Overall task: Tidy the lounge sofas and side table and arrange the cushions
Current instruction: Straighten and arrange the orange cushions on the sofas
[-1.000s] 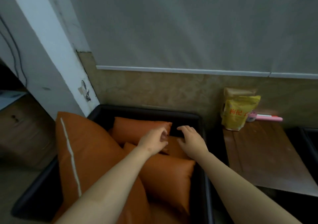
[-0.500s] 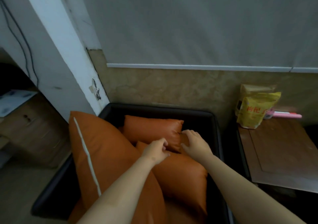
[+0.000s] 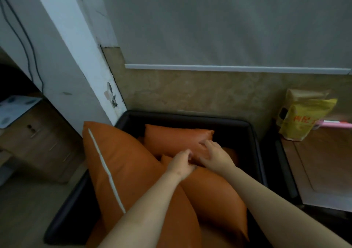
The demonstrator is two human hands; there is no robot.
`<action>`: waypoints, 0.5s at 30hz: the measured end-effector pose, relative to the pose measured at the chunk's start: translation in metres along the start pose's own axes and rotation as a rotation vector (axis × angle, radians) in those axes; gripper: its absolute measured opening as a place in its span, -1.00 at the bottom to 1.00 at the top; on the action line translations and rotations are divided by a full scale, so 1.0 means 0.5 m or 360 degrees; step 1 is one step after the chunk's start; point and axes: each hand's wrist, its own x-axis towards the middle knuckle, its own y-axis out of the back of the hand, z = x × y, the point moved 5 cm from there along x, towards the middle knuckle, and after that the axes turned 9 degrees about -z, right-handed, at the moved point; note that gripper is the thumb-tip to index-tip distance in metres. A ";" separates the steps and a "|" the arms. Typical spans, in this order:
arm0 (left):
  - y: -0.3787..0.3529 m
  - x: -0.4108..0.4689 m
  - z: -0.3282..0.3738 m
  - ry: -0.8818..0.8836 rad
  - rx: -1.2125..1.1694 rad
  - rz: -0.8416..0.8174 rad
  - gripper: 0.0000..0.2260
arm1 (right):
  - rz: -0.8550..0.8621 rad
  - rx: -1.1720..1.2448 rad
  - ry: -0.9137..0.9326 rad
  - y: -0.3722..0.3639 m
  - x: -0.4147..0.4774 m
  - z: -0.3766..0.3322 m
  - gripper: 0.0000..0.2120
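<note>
Looking down from the head camera, I see both hands meet over the seat of the black sofa (image 3: 190, 116), where three orange cushions are piled. My right hand (image 3: 216, 156) lies flat with its fingers spread apart, pressing the right end of the back cushion (image 3: 171, 141). That cushion's long axis runs left to right along the backrest. My left hand (image 3: 181, 165) is just beside it and nearer to me, with its fingers curled at the top corner of the near cushion (image 3: 215, 200). I cannot tell whether it actually pinches that corner. The near cushion lies diagonally, its corner pointing away from me and tucked against the back one. The big striped cushion (image 3: 122, 167) leans at the left arm. I judge the right hand is better placed to square the back cushion. On the tabletop (image 3: 323, 162) to the right stands a yellow bag (image 3: 302, 120).
</note>
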 end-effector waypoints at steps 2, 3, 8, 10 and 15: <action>0.018 0.006 -0.051 0.0020 -0.0041 -0.0043 -0.67 | -0.0025 -0.0002 -0.0059 -0.041 0.014 -0.021 -0.47; 0.033 0.009 -0.080 0.0041 -0.0045 -0.0047 -0.67 | -0.0025 0.0004 -0.0097 -0.060 0.023 -0.032 -0.47; 0.098 0.042 -0.205 0.0071 -0.0030 -0.0055 -0.68 | -0.0063 0.0017 -0.0192 -0.145 0.064 -0.093 -0.46; 0.105 0.061 -0.231 0.0052 -0.0011 -0.0095 -0.68 | -0.0088 0.0009 -0.0248 -0.171 0.069 -0.101 -0.46; 0.088 0.109 -0.224 -0.0085 0.0064 -0.0226 -0.66 | -0.0054 -0.0032 -0.0435 -0.177 0.054 -0.083 -0.42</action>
